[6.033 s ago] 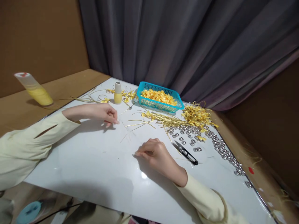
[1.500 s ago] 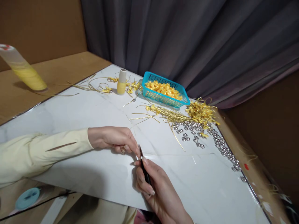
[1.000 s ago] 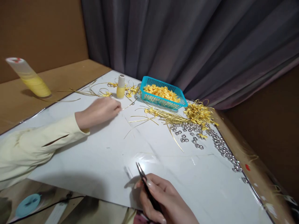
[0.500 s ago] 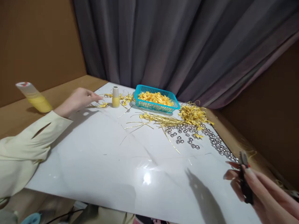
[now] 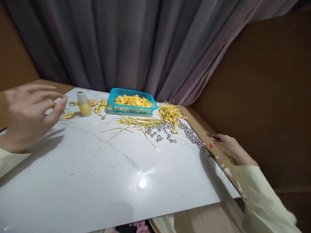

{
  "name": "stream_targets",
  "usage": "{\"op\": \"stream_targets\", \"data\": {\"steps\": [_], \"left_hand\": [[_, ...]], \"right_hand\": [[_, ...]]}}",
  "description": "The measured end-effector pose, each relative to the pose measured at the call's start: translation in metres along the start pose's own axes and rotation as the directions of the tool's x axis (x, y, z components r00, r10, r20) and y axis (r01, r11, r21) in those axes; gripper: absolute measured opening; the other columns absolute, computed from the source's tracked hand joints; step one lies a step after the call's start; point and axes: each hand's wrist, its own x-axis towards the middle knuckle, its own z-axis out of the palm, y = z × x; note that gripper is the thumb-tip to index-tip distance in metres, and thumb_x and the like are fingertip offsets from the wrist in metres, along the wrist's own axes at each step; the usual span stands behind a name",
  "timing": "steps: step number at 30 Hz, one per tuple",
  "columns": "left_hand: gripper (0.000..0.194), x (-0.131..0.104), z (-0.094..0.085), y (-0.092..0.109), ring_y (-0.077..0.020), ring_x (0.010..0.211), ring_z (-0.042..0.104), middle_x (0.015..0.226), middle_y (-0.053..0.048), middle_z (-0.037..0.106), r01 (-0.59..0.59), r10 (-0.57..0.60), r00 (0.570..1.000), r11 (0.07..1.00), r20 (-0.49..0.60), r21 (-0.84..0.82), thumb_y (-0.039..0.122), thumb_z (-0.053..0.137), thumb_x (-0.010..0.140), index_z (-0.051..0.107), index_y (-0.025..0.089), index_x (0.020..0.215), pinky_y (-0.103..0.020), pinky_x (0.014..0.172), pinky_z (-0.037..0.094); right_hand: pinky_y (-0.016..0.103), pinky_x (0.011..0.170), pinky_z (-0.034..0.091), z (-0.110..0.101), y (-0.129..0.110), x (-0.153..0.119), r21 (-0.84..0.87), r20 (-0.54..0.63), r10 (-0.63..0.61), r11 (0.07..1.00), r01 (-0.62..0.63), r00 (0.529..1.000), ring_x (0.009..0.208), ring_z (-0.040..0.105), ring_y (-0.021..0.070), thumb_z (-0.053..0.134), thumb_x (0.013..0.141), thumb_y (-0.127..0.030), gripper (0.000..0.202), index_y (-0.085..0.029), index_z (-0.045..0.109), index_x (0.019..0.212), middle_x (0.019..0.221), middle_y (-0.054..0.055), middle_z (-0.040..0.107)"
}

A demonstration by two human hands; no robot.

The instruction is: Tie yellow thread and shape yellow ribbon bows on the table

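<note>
My left hand (image 5: 34, 113) is raised over the left part of the white board, blurred, its fingers apart and nothing seen in them. At the right edge, my right hand (image 5: 230, 147) is closed on dark scissors (image 5: 213, 137), whose tips point left over the brown surface. Left of the middle stands a yellow bottle with a pale cap (image 5: 84, 105). Behind the gold wires (image 5: 145, 122) is a blue basket (image 5: 132, 109) of yellow ribbon pieces (image 5: 133, 101).
A pile of yellow bows (image 5: 170, 112) lies right of the basket. Small silver beads (image 5: 191, 134) run along the board's right edge. Several tied yellow bows (image 5: 97, 104) lie behind the bottle. A grey curtain (image 5: 126, 45) hangs at the back.
The view has turned to the right. My left hand has lifted away from the bows and opened. My right hand has moved the scissors out to the brown surface at the right edge.
</note>
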Motion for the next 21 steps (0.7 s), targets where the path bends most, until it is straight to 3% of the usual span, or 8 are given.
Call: {"op": "stream_targets", "data": {"steps": [2, 5, 7, 10, 12, 14, 18, 21], "left_hand": [[0.016, -0.003, 0.004, 0.030, -0.0271, 0.106, 0.060, 0.094, -0.003, 0.072, -0.149, 0.151, 0.988, 0.988, -0.041, 0.034, 0.024, 0.057, 0.084, 0.058, 0.018, 0.070, -0.043, 0.089, 0.044], [0.014, -0.013, 0.011, 0.073, -0.0231, 0.109, 0.060, 0.108, -0.004, 0.071, -0.358, 0.372, 0.926, 0.919, 0.063, -0.167, 0.013, 0.053, 0.087, 0.062, 0.021, 0.095, -0.040, 0.090, 0.044], [0.032, -0.021, 0.013, 0.096, -0.0231, 0.116, 0.056, 0.119, -0.008, 0.067, -0.427, 0.480, 0.868, 0.853, 0.129, -0.299, 0.012, 0.050, 0.089, 0.055, 0.019, 0.120, -0.039, 0.093, 0.040], [0.049, -0.031, 0.013, 0.118, -0.0206, 0.127, 0.048, 0.138, -0.008, 0.053, -0.465, 0.616, 0.730, 0.765, 0.296, -0.446, 0.022, 0.043, 0.096, 0.034, 0.019, 0.143, -0.035, 0.099, 0.034], [0.058, -0.036, 0.013, 0.124, -0.0203, 0.131, 0.044, 0.145, -0.008, 0.043, -0.452, 0.657, 0.639, 0.741, 0.399, -0.497, 0.031, 0.042, 0.097, 0.020, 0.019, 0.150, -0.033, 0.104, 0.030], [0.065, -0.040, 0.014, 0.126, -0.0214, 0.134, 0.039, 0.149, -0.010, 0.036, -0.413, 0.659, 0.588, 0.743, 0.469, -0.526, 0.038, 0.041, 0.097, 0.010, 0.018, 0.152, -0.033, 0.106, 0.028], [0.074, -0.044, 0.016, 0.120, -0.0251, 0.138, 0.033, 0.152, -0.013, 0.027, -0.348, 0.630, 0.568, 0.767, 0.530, -0.539, 0.047, 0.041, 0.096, 0.000, 0.019, 0.152, -0.036, 0.106, 0.028], [0.084, -0.046, 0.018, 0.114, -0.0287, 0.140, 0.027, 0.153, -0.017, 0.020, -0.330, 0.586, 0.566, 0.806, 0.580, -0.492, 0.054, 0.041, 0.093, -0.006, 0.016, 0.151, -0.040, 0.106, 0.027]], "right_hand": [[0.028, 0.065, 0.045, 0.006, 0.001, 0.034, -0.054, 0.018, 0.039, 0.998, -0.038, 0.999, 0.081, 0.066, 0.0232, 0.046, 0.093, -0.023, 0.025, -0.010, 0.066, 0.085, 0.088, 0.014, 0.067], [0.029, 0.071, 0.049, 0.016, -0.002, 0.071, -0.098, 0.032, 0.089, 0.991, -0.085, 0.996, 0.084, 0.064, 0.0191, 0.050, 0.095, -0.028, 0.024, -0.009, 0.064, 0.095, 0.094, 0.011, 0.065], [0.032, 0.076, 0.052, 0.023, -0.005, 0.083, -0.119, 0.049, 0.104, 0.988, -0.098, 0.993, 0.087, 0.063, 0.0161, 0.052, 0.095, -0.033, 0.025, -0.011, 0.062, 0.102, 0.098, 0.007, 0.064], [0.034, 0.081, 0.052, 0.032, -0.010, 0.087, -0.130, 0.060, 0.092, 0.988, -0.083, 0.994, 0.092, 0.061, 0.0165, 0.054, 0.095, -0.034, 0.026, -0.012, 0.060, 0.107, 0.105, 0.008, 0.062], [0.035, 0.082, 0.052, 0.035, -0.012, 0.082, -0.132, 0.050, 0.079, 0.989, -0.072, 0.996, 0.094, 0.061, 0.0174, 0.055, 0.094, -0.033, 0.026, -0.012, 0.059, 0.109, 0.108, 0.008, 0.060], [0.033, 0.080, 0.052, 0.034, -0.013, 0.073, -0.129, 0.033, 0.074, 0.989, -0.069, 0.997, 0.093, 0.061, 0.0168, 0.055, 0.094, -0.033, 0.025, -0.013, 0.060, 0.108, 0.107, 0.007, 0.060], [0.033, 0.073, 0.051, 0.018, -0.026, 0.050, -0.104, -0.051, 0.054, 0.993, -0.059, 0.997, 0.087, 0.060, 0.0185, 0.054, 0.093, -0.027, 0.017, -0.013, 0.062, 0.092, 0.098, 0.011, 0.063], [0.035, 0.069, 0.047, 0.006, -0.060, 0.021, -0.022, -0.136, -0.118, 0.993, 0.116, 0.984, 0.091, 0.061, 0.0281, 0.051, 0.090, -0.023, 0.018, -0.013, 0.063, 0.084, 0.098, 0.017, 0.063]]}}
